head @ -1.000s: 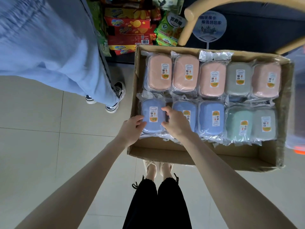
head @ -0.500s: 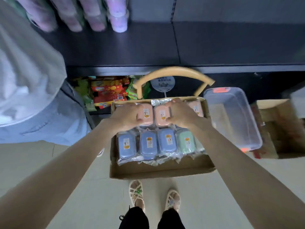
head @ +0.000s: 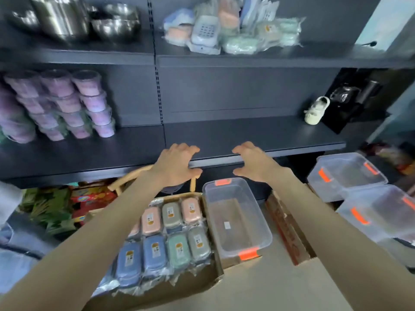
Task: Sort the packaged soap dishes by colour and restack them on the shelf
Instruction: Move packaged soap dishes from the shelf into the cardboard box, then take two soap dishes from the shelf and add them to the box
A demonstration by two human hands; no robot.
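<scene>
Fingers (head: 190,150) spread, nothing held, left hand (head: 177,163) and right hand (head: 253,163) at shelf (head: 247,135) edge | soap dishes (head: 166,234) boxed below, nearer left hand, apparently lengthwise near-to-far.

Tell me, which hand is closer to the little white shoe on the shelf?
Right. The right hand is over the shelf front, left of the shoe; the left hand is farther left.

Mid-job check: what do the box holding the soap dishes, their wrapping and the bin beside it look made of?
Box: likely brown cardboard, matte, with folded flaps. Wrapping: seemingly thin clear plastic film, glossy and crinkled at the edges. Bin: apparently rigid transparent plastic, its floor visible through the walls; orange latches, probably plastic too.
</scene>
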